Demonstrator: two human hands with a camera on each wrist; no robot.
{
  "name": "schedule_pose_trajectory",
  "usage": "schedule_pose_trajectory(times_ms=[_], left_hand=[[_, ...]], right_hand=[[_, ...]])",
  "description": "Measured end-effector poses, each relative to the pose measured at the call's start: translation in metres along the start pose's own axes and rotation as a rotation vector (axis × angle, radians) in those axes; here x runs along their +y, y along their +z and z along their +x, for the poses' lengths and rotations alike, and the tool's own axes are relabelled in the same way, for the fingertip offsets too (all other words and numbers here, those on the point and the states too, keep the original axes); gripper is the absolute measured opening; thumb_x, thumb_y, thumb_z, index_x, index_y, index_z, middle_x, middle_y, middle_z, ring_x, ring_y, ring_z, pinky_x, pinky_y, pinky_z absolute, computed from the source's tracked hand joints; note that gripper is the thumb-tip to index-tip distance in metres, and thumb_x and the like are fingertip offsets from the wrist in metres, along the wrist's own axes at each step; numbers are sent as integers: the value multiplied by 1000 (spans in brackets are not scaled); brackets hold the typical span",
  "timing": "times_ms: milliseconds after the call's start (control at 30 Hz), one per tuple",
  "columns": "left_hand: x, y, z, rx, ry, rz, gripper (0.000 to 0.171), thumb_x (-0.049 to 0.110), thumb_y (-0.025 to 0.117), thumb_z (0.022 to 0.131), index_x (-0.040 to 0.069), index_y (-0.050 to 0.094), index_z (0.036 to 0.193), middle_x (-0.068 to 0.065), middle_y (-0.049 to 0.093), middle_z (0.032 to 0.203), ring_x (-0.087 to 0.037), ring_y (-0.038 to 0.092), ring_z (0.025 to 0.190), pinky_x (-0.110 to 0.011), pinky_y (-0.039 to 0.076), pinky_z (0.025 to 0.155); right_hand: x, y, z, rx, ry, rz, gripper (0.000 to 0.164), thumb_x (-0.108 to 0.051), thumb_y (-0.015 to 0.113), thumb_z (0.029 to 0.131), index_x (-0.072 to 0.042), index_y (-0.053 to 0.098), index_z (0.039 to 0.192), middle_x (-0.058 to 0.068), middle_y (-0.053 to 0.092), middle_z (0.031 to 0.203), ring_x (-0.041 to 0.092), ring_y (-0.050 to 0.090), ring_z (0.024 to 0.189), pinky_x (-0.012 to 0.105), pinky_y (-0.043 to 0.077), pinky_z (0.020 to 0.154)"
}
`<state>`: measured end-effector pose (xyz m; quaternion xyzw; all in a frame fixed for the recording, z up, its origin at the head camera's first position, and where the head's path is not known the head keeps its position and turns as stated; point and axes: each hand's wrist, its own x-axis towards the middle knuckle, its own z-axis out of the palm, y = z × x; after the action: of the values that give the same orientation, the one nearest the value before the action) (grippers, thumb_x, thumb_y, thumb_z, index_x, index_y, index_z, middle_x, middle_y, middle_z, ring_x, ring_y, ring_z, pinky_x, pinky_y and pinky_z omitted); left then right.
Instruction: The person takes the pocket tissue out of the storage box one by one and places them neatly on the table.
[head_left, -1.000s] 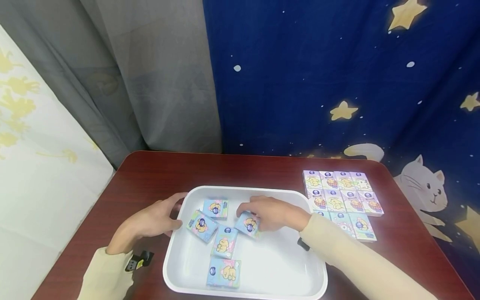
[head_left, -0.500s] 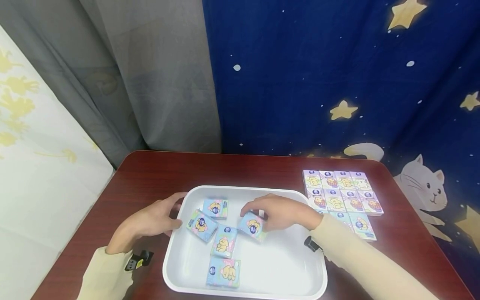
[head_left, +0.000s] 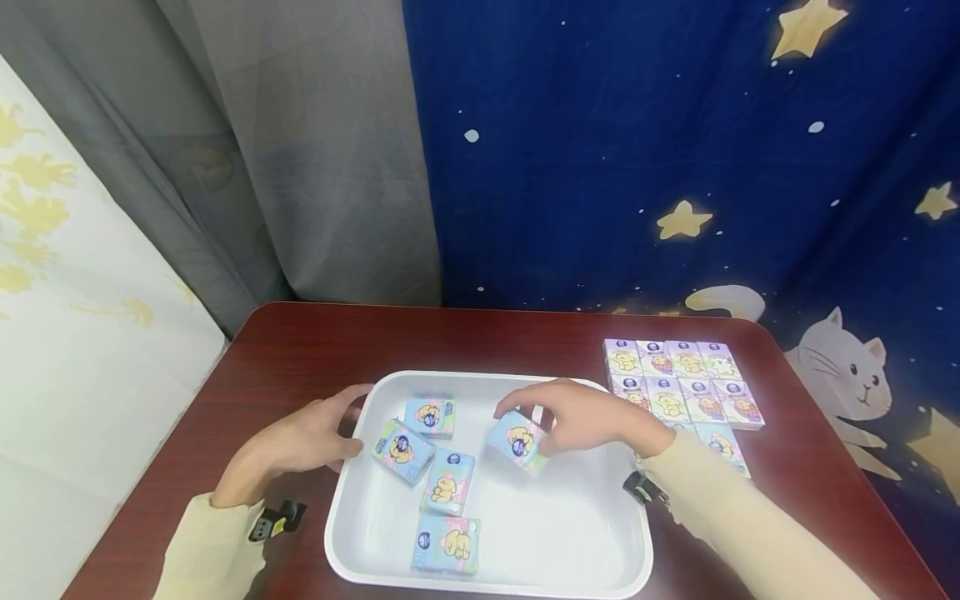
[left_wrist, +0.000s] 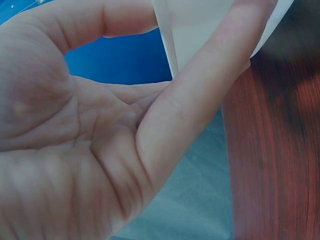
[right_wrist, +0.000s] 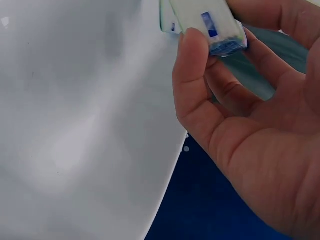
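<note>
In the head view, my right hand [head_left: 577, 417] pinches a small blue tissue pack [head_left: 517, 443] between thumb and fingers over the white tray [head_left: 555, 550]. The right wrist view catches the same tissue pack [right_wrist: 205, 20] end-on at the fingertips. At the tray's left end, my left hand [head_left: 311, 437] holds the rim, thumb on the near side and a finger farther up. Several more blue packs lie inside the tray: one at the back [head_left: 430, 417], a slanted one [head_left: 403, 451], one in the middle [head_left: 447, 482] and a front one [head_left: 446, 543].
On the reddish-brown table [head_left: 330, 342], right of the tray, several purple packs [head_left: 667, 400] lie in tight rows. Blue packs [head_left: 723, 446] form the row nearest me, partly behind my right sleeve [head_left: 720, 508]. Curtains [head_left: 562, 167] hang behind the table.
My right hand has lifted the blue pack and moved it to the right, away from the other packs in the tray. The left hand stays on the rim.
</note>
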<state>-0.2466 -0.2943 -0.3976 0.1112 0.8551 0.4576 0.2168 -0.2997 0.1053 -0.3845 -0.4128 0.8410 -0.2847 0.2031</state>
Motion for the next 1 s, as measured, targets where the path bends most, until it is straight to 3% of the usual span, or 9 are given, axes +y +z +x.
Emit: schedule_pose_trajectory(times_ms=[300,600,767,1000], left_hand=[[1,-1,0,-5,3,5,84,-8,73,93,-10,28,164,-34,61,139,-35,77,99,-50,69,70],[1,0,0,-3,-13,6,82,-8,73,93,-8,31,163,-32,61,139,-34,76,98,-49,69,70],[1,-1,0,1,-18,12,82,-8,73,93,-8,31,164,-32,60,139,-33,76,99,-49,69,71],[0,0,0,4,-22,13,82,-8,73,93,-7,31,164,-32,60,141,-32,76,99,-48,69,70]], right_hand=[[6,-9,-17,37,-3,117,63,0,77,85,-15,69,147,-3,73,120,16,67,89,33,61,78],[11,-14,-35,101,69,207,66,-3,72,86,-14,66,152,0,73,131,21,68,99,36,63,83],[14,-14,-45,137,109,243,64,-5,70,91,-19,66,153,3,71,131,25,67,99,37,62,77],[19,-14,-63,186,129,326,60,-4,64,96,-16,64,155,11,67,137,30,67,105,42,66,72]])
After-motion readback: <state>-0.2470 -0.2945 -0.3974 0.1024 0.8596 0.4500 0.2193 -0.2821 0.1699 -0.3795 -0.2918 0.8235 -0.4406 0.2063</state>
